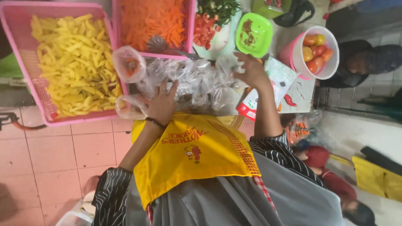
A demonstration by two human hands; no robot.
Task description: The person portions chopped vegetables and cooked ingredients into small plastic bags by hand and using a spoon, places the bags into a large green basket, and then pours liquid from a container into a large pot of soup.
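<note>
Resting flat, the left hand (pixel 162 104) presses the clear bags (pixel 197 86) piled on the tabletop; the right hand (pixel 251 71) pinches one bag's edge. Advise separating bags singly, steadying the pile.

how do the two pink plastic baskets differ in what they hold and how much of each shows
The left pink plastic basket holds pale yellow cut strips; the upper pink plastic basket holds orange carrot strips. The left one shows nearly whole, while the upper one is cut off by the frame's top edge. A metal skimmer lies only in the upper one. Both are pink mesh and well filled.
</note>
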